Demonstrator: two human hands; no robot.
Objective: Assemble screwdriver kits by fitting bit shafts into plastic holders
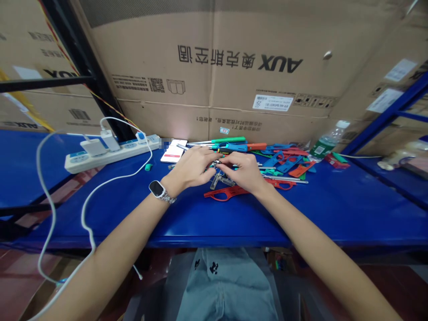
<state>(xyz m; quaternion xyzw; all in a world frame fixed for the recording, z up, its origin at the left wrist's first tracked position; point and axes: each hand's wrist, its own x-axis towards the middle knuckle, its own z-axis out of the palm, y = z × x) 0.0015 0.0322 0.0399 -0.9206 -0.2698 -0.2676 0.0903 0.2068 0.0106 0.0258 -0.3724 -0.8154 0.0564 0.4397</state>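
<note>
My left hand point(196, 166), with a watch point(155, 189) on its wrist, and my right hand point(246, 171) meet over a heap of lighter parts. Fingers of both are closed around something small that I cannot make out. See-through fuel tanks point(216, 180) lie just below the fingertips. Nearer to me is a red lighter shell half point(228, 192), partly under my right hand. Behind the hands rest a blue long-necked lighter point(234, 147) with an orange end and a green-handled rod point(230, 140). To the right, blue shell halves point(290, 163) and metal tubes point(299, 180) lie scattered.
A phone point(174, 150) lies behind my left hand. A white power strip point(113, 153) with plugs and a looping white cable point(87, 214) occupies the left side. A plastic bottle point(329, 140) stands at the back right. Large cardboard boxes point(234, 89) wall off the blue table point(200, 223).
</note>
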